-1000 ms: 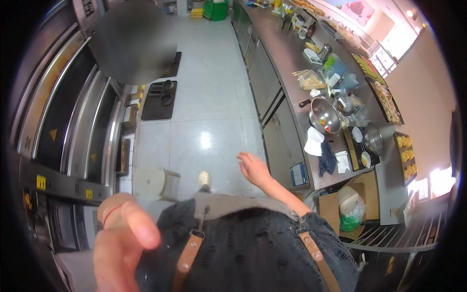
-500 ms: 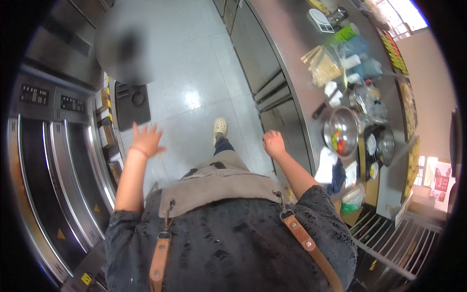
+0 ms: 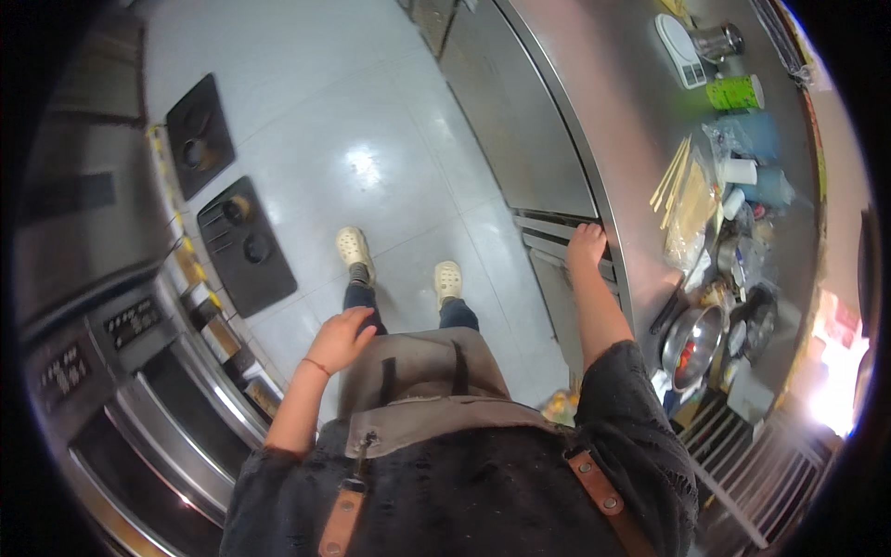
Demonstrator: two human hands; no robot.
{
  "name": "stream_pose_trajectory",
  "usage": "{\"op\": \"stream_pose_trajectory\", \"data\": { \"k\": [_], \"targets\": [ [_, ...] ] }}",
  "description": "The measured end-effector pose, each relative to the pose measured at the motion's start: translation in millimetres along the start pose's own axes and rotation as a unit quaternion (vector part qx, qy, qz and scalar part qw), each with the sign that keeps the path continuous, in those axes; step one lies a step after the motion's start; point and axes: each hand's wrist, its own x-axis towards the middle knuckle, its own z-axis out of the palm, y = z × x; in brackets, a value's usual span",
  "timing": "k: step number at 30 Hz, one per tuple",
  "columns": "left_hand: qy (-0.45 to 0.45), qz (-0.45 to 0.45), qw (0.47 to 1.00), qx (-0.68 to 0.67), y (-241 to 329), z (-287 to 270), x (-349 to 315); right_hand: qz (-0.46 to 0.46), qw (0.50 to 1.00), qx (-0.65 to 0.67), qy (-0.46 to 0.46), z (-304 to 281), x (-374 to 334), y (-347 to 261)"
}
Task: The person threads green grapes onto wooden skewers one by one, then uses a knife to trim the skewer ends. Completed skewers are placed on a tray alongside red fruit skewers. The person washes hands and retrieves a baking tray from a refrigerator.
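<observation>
My right hand (image 3: pixel 587 245) reaches to the steel undercounter unit on my right. Its fingers curl at a drawer handle (image 3: pixel 548 232), just below the worktop's edge; the fingertips are partly hidden. Bent across in front of me, my left hand (image 3: pixel 341 340) is empty, with loosely bent fingers and the thumb apart. It is nearest to the beige apron (image 3: pixel 418 371) and touches nothing I can make out.
On the steel worktop (image 3: pixel 622 111) lie a white scale (image 3: pixel 680 51), a green cup (image 3: pixel 735 92), wooden sticks (image 3: pixel 670 181) and a metal bowl (image 3: pixel 691 348) with red pieces. Ovens (image 3: pixel 176 399) stand left. Dark mats (image 3: pixel 246 246) lie on the floor. A wire rack (image 3: pixel 733 464) is at right.
My right hand has moved to the undercounter unit. My left hand has come inward toward the apron, its fingers less spread. My view has turned, and both shoes now show.
</observation>
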Motion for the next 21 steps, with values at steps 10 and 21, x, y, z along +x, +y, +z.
{"op": "stream_pose_trajectory", "data": {
  "k": [10, 21],
  "targets": [
    [0.085, 0.067, 0.992, -0.058, -29.2, -141.4, 145.8, -0.429, 0.778, 0.439, 0.134, -232.0, -143.7, -217.6],
    [0.323, -0.171, 0.883, 0.295, -208.8, -297.8, 286.6, 0.046, 0.884, 0.442, 0.145, -33.5, 207.3, -223.6]
  ]
}}
